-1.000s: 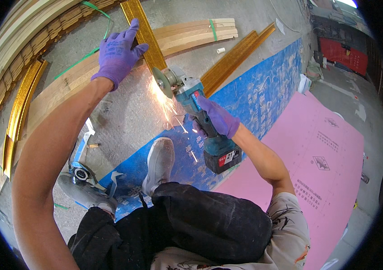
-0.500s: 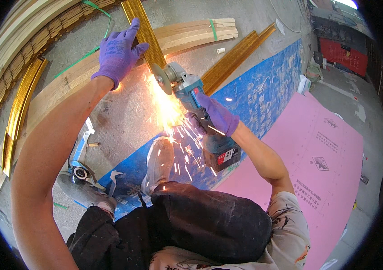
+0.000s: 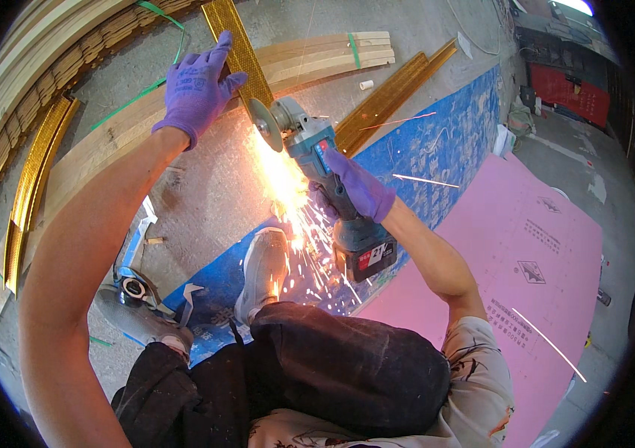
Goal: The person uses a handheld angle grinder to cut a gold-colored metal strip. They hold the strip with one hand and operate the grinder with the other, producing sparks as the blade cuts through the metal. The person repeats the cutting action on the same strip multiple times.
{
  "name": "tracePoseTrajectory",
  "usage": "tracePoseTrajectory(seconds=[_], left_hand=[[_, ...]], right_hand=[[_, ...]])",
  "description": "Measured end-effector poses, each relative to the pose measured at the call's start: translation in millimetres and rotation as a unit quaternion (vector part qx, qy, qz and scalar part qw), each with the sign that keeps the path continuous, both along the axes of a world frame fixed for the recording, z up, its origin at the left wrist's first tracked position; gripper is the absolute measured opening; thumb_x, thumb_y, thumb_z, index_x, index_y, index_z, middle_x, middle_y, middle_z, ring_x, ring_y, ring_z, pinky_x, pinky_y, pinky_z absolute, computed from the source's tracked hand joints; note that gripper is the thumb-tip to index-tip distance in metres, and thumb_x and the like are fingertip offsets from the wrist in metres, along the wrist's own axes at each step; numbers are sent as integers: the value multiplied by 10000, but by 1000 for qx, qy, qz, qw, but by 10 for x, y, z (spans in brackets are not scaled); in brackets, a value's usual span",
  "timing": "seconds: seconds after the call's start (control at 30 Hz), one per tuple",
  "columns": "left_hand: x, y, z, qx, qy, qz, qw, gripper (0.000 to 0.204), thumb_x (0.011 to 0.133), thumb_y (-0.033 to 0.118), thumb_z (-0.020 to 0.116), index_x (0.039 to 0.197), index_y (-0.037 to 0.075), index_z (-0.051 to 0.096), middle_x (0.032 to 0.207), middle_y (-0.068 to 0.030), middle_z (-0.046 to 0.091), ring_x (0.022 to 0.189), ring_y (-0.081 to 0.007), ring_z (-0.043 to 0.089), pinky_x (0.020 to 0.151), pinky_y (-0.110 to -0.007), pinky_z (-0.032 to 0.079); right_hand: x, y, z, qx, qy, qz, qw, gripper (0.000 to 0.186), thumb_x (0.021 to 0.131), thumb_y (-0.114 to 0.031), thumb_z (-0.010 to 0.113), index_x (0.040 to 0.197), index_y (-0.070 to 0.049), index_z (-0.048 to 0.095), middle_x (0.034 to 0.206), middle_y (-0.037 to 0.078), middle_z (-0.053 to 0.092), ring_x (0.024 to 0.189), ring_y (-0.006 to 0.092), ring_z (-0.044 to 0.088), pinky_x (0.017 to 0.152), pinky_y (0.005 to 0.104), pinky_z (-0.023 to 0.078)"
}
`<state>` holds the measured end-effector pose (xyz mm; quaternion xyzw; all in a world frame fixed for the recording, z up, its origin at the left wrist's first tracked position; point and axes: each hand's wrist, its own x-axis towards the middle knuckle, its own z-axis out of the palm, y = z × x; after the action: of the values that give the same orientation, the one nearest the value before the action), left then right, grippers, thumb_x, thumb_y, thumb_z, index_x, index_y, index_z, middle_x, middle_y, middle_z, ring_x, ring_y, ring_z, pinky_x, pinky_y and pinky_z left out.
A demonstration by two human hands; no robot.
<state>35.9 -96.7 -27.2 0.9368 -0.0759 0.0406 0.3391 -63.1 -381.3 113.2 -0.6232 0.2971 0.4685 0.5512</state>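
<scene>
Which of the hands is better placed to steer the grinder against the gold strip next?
Probably the right hand: it grips the grinder, whose disc sits at the near end of the gold strip amid sparks. The left hand rests on the strip, so seems better suited to steadying it.

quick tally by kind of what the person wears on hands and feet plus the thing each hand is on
Purple gloves, on left hand and right hand: 2
Grey shoes, left shoe and right shoe: 2
Angle grinder: 1
Gold strip at the left hand: 1
Total: 6
</scene>
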Motion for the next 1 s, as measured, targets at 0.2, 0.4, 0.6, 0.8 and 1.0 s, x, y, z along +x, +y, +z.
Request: tracePoseTrajectory(seconds=[0.2,0.4,0.6,0.8,1.0], left_hand=[[3,-4,15,1,3,2,1000,771,943,440,713,1584,125,424,1049,-64,742,1055,-291,646,1028,-446,439],[9,0,45,5,13,-1,1000,775,935,432,722,1580,120,428,1036,-65,743,1053,-292,646,1023,-443,441],[3,16,40,1,2,-3,1000,772,933,422,727,1577,117,430,1029,-62,744,1039,-291,651,1006,-440,452],[13,2,44,5,13,-4,1000,765,935,417,726,1575,118,433,1014,-58,745,1030,-288,654,997,-441,458],[17,2,47,1,21,-3,1000,764,937,424,721,1580,132,427,1015,-55,744,1045,-287,652,1003,-442,454]], right_hand=[[25,-34,-30,45,30,-8,998,716,914,-725,636,1035,-20,614,784,75,654,582,155,643,509,316,529],[27,16,-26,4,22,-14,1000,730,903,-734,641,1017,-13,607,720,93,645,545,172,633,471,328,514],[48,30,-55,-8,41,-30,999,715,912,-727,631,1002,-18,638,751,82,664,561,167,646,499,328,536],[34,74,-22,-31,-2,-17,999,686,924,-705,632,973,-22,633,712,55,638,555,155,627,489,321,518],[41,27,-83,3,18,-19,1000,716,913,-737,618,935,-21,625,691,58,628,538,154,616,484,320,514]])
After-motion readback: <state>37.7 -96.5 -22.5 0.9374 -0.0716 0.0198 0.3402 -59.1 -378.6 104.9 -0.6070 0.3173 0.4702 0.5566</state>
